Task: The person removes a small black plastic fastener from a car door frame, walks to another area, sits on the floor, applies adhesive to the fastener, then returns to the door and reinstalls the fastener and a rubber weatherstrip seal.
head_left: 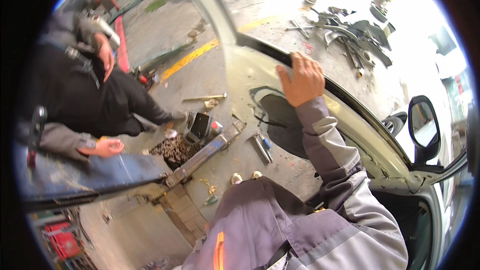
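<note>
My right hand (304,81) grips the top edge of a cream car door (245,70) along the window line. Its fingers reach over the dark sealing strip (345,94), and the thumb rests against the inner side. No trim covers the door's inner face, and a large dark opening (282,120) shows below the hand. The window frame (210,5) rises toward the upper left, and a black side mirror (425,129) sits farther right. My left hand is out of the picture.
At left stands another person (95,90) beside a blue lift platform (115,172). A hammer (205,98), a metal tool (262,149) and a box of small rusty parts (175,154) are near my feet. Beyond the door lie a cross wrench (299,28) and a parts pile (357,35).
</note>
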Demonstrator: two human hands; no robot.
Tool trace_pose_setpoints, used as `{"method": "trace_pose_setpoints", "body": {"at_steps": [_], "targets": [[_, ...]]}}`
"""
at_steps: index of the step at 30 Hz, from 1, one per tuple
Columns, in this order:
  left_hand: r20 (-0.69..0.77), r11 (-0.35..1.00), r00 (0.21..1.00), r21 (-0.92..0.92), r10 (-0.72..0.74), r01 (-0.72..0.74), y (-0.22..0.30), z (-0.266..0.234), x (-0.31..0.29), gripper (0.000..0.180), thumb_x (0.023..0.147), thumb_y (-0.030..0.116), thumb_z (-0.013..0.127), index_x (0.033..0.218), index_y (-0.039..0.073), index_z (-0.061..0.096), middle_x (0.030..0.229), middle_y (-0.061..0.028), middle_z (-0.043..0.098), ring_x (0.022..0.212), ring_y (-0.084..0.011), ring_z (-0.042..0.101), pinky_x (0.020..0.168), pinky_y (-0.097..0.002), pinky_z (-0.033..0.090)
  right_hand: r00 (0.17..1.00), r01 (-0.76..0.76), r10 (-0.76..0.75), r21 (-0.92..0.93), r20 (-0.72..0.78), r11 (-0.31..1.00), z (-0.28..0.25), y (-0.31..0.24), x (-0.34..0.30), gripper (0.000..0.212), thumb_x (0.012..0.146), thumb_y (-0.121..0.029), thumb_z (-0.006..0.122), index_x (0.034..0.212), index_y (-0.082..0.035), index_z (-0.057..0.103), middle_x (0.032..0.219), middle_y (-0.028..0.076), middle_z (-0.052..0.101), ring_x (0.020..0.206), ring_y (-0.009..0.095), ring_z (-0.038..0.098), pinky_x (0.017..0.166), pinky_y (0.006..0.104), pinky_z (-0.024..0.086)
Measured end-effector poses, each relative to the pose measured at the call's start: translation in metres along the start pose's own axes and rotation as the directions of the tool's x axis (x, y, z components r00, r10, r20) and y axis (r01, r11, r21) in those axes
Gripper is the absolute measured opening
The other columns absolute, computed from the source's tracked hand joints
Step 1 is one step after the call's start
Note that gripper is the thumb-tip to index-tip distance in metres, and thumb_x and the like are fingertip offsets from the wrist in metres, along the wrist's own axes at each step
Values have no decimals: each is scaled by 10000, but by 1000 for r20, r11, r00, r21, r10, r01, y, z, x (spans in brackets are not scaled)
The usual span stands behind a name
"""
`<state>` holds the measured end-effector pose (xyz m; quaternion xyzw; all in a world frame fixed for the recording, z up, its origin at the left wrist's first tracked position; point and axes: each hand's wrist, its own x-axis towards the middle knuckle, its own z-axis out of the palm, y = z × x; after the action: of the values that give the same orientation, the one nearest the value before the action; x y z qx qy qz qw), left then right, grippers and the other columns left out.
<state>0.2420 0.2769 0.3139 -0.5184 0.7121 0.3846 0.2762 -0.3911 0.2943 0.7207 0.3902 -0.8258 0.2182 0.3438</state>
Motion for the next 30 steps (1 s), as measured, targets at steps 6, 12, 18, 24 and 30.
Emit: {"method": "trace_pose_setpoints", "body": {"at_steps": [6,12,18,24,30], "targets": [[2,989,999,138,53,-53,39,-63,19,477,856,498,565,1047,88,718,897,-173,712,883,-357,689,799,-442,522,984,-176,173,118,30,977,-35,37,-6,532,871,-433,637,1144,23,604,1070,224,649,999,373,608,893,470,454],[-10,989,990,56,139,-138,82,-84,69,427,886,450,549,1084,108,709,917,-168,713,892,-308,699,774,-402,533,992,-122,123,-126,-3,985,-46,66,-36,431,896,-395,628,1063,1,658,994,180,688,914,345,662,815,396,497],[142,969,978,175,152,-176,80,-93,132,442,889,462,541,1050,84,703,934,-174,707,914,-324,681,794,-400,520,996,-92,86,-215,-36,972,-35,59,-33,443,833,-389,680,998,22,669,907,173,685,836,333,657,807,397,493],[271,941,957,286,100,-179,64,-169,162,463,891,475,532,1017,61,697,951,-181,701,936,-339,664,814,-397,508,972,-217,232,-269,25,938,-32,60,-37,565,928,-469,506,1065,59,654,971,205,678,927,361,644,908,432,462],[371,919,928,376,-34,-116,88,-224,204,422,892,413,565,1029,33,687,941,-176,707,937,-296,678,823,-383,506,880,-356,440,-363,181,861,-41,45,-33,710,1010,-519,260,1177,76,610,1105,234,658,1095,382,606,997,470,427]]}}
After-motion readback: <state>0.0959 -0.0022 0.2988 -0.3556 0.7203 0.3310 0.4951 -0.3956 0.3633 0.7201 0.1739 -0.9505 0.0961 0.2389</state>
